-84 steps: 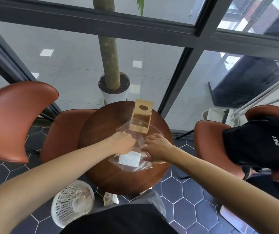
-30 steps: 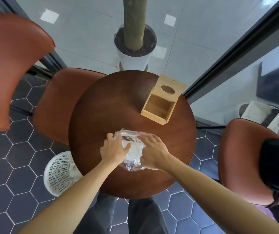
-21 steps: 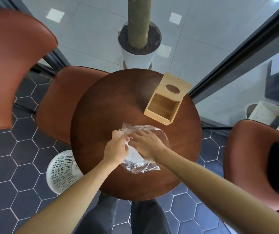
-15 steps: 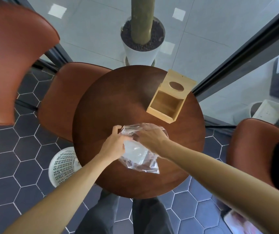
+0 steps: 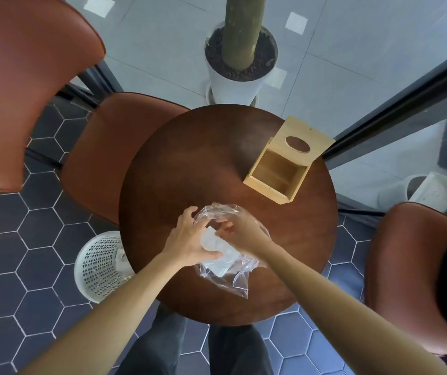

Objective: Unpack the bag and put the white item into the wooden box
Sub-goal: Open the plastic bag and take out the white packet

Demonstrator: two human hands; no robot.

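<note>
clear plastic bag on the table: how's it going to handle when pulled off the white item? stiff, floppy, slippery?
Likely floppy: the clear plastic bag is crumpled and folds around the left hand and right hand. Probably light and slippery, given its thin, glossy film. The white item inside may drag the bag along unless one hand pins it.

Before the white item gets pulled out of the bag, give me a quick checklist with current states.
1. Left hand holding the clear plastic bag: ok.
2. Right hand at the bag mouth: ok.
3. Grip on the flat white item: cannot tell.
4. White item out of the bag: not ok.
5. Light wooden box open, its cavity empty: ok.
6. Round brown table bare between bag and box: ok.
</note>
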